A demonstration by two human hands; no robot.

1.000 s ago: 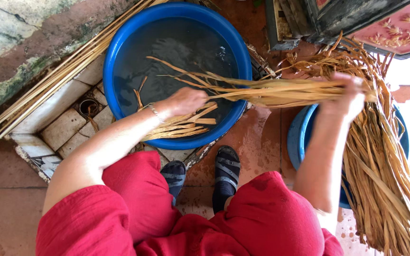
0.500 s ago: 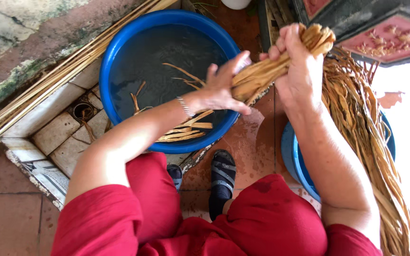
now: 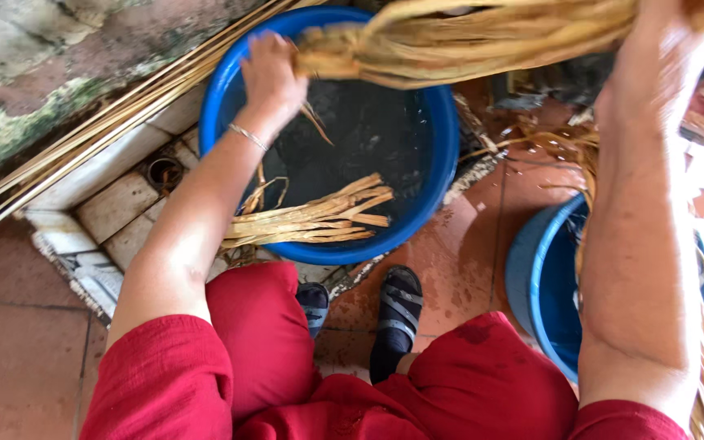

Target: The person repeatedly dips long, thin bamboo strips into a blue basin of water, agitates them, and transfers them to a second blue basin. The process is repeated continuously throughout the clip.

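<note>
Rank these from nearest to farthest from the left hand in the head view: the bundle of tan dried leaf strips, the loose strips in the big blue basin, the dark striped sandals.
1. Bundle of tan dried leaf strips: its end meets the left hand at the top.
2. Loose tan strips in the big round blue plastic basin: below the hand.
3. Dark striped sandals: farthest, on the floor by the red-clothed knees.

Both hands, left hand (image 3: 272, 75) and right hand (image 3: 662, 57), hold a bundle of dry straw (image 3: 466, 37) above the big blue tub (image 3: 442, 163)
</note>
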